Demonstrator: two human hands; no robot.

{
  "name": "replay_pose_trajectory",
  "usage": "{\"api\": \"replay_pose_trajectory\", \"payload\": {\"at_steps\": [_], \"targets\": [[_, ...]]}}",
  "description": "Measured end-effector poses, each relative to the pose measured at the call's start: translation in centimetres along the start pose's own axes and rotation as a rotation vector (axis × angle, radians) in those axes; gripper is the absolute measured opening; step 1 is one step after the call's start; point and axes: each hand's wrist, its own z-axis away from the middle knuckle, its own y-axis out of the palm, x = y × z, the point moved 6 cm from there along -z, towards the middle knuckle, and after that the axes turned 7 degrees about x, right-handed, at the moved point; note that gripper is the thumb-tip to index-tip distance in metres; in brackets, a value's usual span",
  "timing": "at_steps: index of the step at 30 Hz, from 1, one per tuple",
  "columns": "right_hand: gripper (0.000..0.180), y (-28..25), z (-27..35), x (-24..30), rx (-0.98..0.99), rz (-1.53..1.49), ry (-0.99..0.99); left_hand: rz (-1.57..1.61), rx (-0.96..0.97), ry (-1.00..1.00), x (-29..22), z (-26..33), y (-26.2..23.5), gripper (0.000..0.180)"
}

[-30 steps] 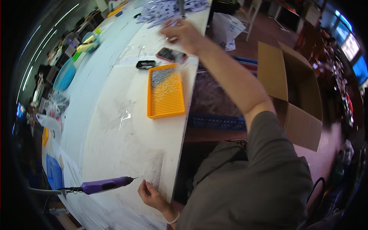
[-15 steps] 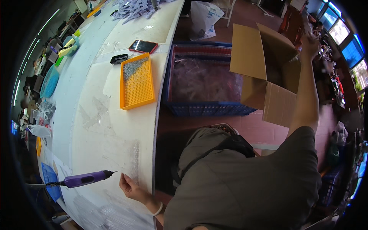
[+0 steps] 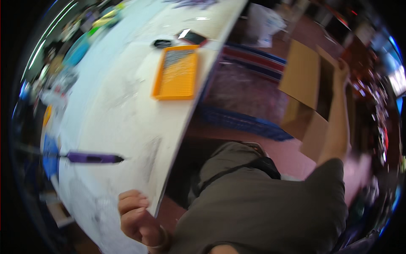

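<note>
- Hands, two: the left hand (image 3: 136, 216) over the near end of the bench (image 3: 122, 114), fingers curled; whether they grip anything cannot be told. The right hand (image 3: 341, 73) is at one open carton (image 3: 301, 76); its fingers are blurred, their state and contact unclear.
- Carton: right of the bench, beside one blue crate (image 3: 243, 120).
- Driver (image 3: 94, 158): one, purple, beyond the left hand, apart from it.
- Tray (image 3: 173, 91): one, yellow, on the bench; its small pieces are too blurred to count.
- Phone (image 3: 192, 38): one, beyond the tray.
</note>
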Motion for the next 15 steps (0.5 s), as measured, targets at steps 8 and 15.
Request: {"api": "replay_pose_trajectory", "payload": {"at_steps": [8, 15], "targets": [[0.022, 15.4, 8.9, 35.2, 0.877, -0.850, -0.300, 0.599, 0.105, 0.031, -6.4, -2.4, -1.8, 0.046], [0.033, 25.7, 23.5, 57.5, 1.443, -0.859, -0.599, 0.514, 0.191, -0.206, -9.1, -4.8, -4.7, 0.029]]}}
